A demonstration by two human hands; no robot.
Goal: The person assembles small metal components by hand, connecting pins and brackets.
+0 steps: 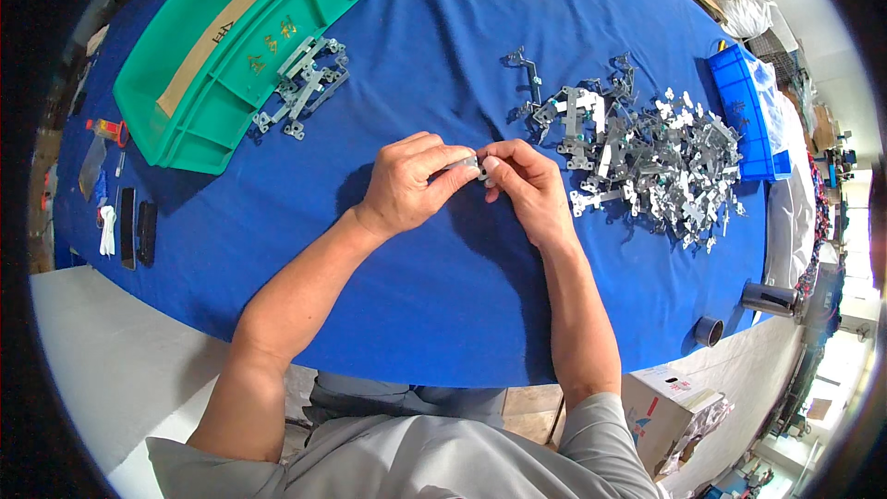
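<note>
Over the middle of the blue cloth, my left hand [411, 180] and my right hand [528, 187] meet with fingertips almost touching. Both are closed in a pinch around a small metal bracket [469, 164]. Most of that bracket is hidden by my fingers. To the right of my hands lies a large heap of similar metal brackets [661, 162], some bright silver and some dark. A smaller group of metal brackets [300, 88] rests at the upper left, beside the green crate.
A green plastic crate [199, 129] with cardboard inside stands at the far left. A blue bin [739, 115] with clear plastic sits at the right edge. A dark cup [709, 331] and a dark metal flask [770, 299] are near the front right. Black strips [146, 233] lie left.
</note>
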